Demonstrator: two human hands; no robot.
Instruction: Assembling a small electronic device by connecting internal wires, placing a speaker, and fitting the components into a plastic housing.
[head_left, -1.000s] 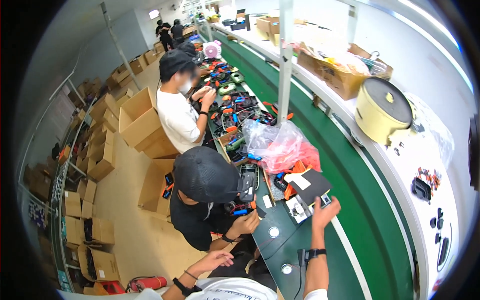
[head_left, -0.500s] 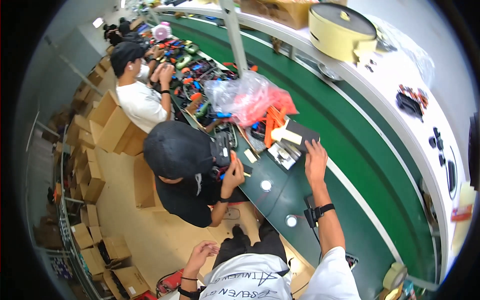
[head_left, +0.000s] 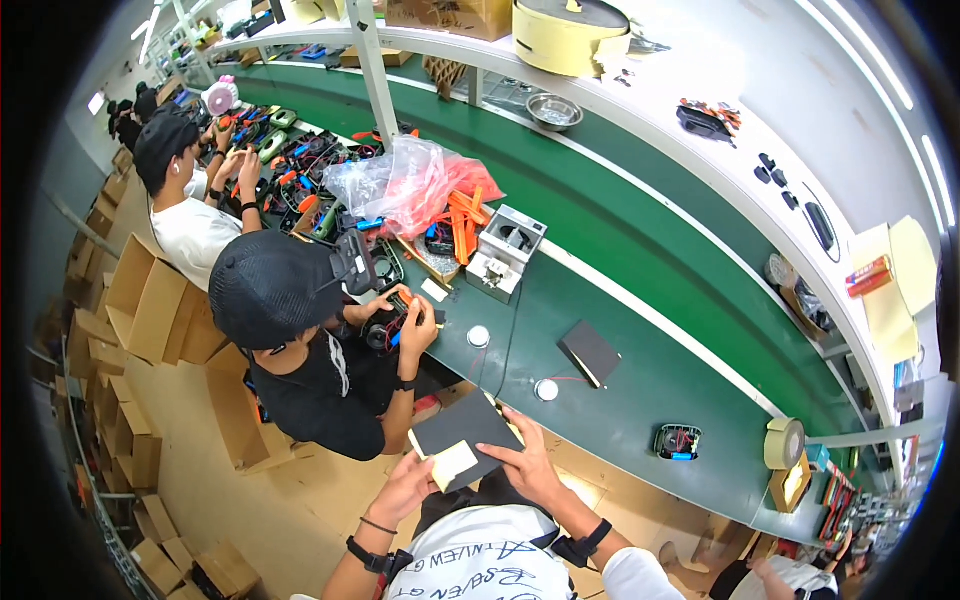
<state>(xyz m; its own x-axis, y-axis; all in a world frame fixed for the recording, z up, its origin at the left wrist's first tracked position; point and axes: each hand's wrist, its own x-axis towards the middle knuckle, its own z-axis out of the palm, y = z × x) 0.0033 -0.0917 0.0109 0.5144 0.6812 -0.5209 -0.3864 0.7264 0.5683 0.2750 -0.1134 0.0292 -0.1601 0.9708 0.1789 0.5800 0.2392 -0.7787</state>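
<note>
A flat black rectangular pad [head_left: 461, 431] with cream edges is held between my two hands, in front of my waist. A pale yellow paper piece [head_left: 454, 460] lies on its near left part. My left hand [head_left: 405, 487] grips the near left corner, thumb beside the yellow piece. On the right edge, my right hand [head_left: 530, 466] holds the pad with fingers over its top face. Another black pad [head_left: 589, 353] with a pale edge rests on the green table, beyond my right hand.
On the green table [head_left: 650, 410] are a grey metal device [head_left: 507, 250], two round white discs [head_left: 546, 389], a small device with a blue cylinder [head_left: 678, 441] and a tape roll [head_left: 784, 442]. A co-worker in a black cap [head_left: 270, 290] works close on my left.
My right hand has brought the black pad from the grey device back to my waist, where my left hand now grips it too. The view has shifted right.
</note>
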